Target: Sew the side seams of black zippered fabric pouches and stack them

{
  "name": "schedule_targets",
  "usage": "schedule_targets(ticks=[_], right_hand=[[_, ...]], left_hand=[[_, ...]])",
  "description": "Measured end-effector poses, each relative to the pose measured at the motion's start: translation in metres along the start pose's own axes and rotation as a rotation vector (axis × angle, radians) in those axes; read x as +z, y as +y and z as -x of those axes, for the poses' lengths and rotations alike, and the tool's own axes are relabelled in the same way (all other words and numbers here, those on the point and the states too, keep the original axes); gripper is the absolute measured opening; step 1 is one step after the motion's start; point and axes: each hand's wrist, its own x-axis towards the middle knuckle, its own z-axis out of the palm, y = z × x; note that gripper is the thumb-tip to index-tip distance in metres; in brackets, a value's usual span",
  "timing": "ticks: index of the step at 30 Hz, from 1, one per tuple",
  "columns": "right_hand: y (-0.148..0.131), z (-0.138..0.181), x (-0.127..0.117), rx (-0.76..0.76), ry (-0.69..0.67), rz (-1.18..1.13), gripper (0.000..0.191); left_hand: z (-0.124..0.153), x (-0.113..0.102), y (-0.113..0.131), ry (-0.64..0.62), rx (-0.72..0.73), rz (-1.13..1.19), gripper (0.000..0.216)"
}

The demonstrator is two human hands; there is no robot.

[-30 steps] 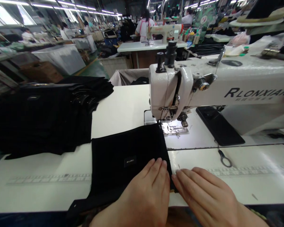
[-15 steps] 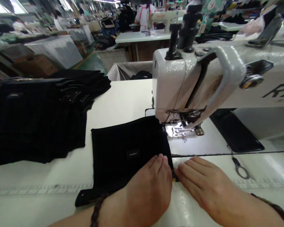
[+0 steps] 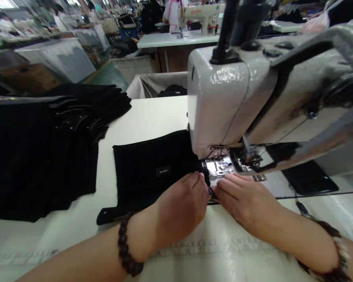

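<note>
A black fabric panel (image 3: 141,184) with a small label (image 3: 163,171) lies on the white table, its far right edge at the lit presser foot of the sewing machine (image 3: 216,105). My left hand (image 3: 182,199) presses on the panel's near right part, fingers together and closed on the cloth. Right beside it, my right hand (image 3: 241,196) pinches the panel's near right corner, where a bit of gold-coloured trim shows. Its fingertips are partly hidden. A narrow strip of the panel sticks out at the near left.
A thick stack of black fabric pieces (image 3: 47,152) fills the table's left side. Under the machine arm lies a black phone (image 3: 312,176), with a small ring-handled tool (image 3: 302,209) nearer. A measuring scale (image 3: 191,250) runs along the front. Behind stand another sewing machine (image 3: 198,17) and a person (image 3: 172,17).
Both hands and the near part of the panel have moved away from me, closer to the presser foot. The view has shifted, with the machine head larger in it.
</note>
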Motion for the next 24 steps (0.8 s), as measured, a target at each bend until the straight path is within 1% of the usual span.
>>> schedule_targets(ticks=[3,5,6,9,11,12,14,15,16,17,18,19,20,22,23,24], right_hand=[[0.008,0.001,0.0,0.117,0.105,0.021,0.037],[0.012,0.002,0.002,0.231,0.161,0.015,0.038],[0.013,0.003,0.003,0.277,0.162,0.007,0.037],[0.013,0.002,0.009,0.337,0.102,-0.028,0.031],[0.015,0.001,0.008,0.351,0.05,-0.075,0.031],[0.018,0.001,0.005,0.349,0.017,-0.131,0.03],[0.028,0.004,-0.006,0.307,-0.1,-0.332,0.029],[0.034,0.006,-0.013,0.244,-0.187,-0.472,0.034],[0.039,0.01,-0.021,0.176,-0.281,-0.603,0.039],[0.043,0.013,-0.027,0.146,-0.323,-0.69,0.043],[0.044,0.016,-0.032,0.141,-0.307,-0.733,0.045],[0.044,0.018,-0.035,0.163,-0.247,-0.73,0.045],[0.041,0.018,-0.036,0.198,-0.155,-0.679,0.043],[0.03,0.016,-0.031,0.241,0.023,-0.488,0.039],[0.024,0.014,-0.026,0.232,0.066,-0.389,0.039],[0.017,0.012,-0.021,0.211,0.077,-0.308,0.042]], left_hand=[[-0.006,-0.001,-0.016,-0.021,-0.022,0.137,0.026],[-0.009,-0.003,-0.027,-0.046,-0.095,0.303,0.02],[-0.011,-0.004,-0.033,-0.057,-0.152,0.393,0.018],[-0.013,-0.007,-0.047,-0.059,-0.343,0.658,0.017],[-0.014,-0.008,-0.054,-0.054,-0.432,0.801,0.017],[-0.015,-0.009,-0.056,-0.05,-0.462,0.849,0.017],[-0.015,-0.009,-0.058,-0.051,-0.493,0.884,0.018],[-0.015,-0.009,-0.057,-0.062,-0.484,0.867,0.017],[-0.014,-0.009,-0.054,-0.084,-0.441,0.808,0.017],[-0.012,-0.009,-0.05,-0.11,-0.375,0.717,0.018],[-0.009,-0.008,-0.044,-0.138,-0.297,0.62,0.019],[-0.006,-0.007,-0.037,-0.163,-0.216,0.516,0.022],[-0.002,-0.005,-0.03,-0.175,-0.139,0.41,0.025],[0.005,0.001,-0.018,-0.16,-0.042,0.226,0.031],[0.008,0.003,-0.014,-0.139,-0.018,0.154,0.033],[0.009,0.006,-0.011,-0.116,0.004,0.082,0.033]])
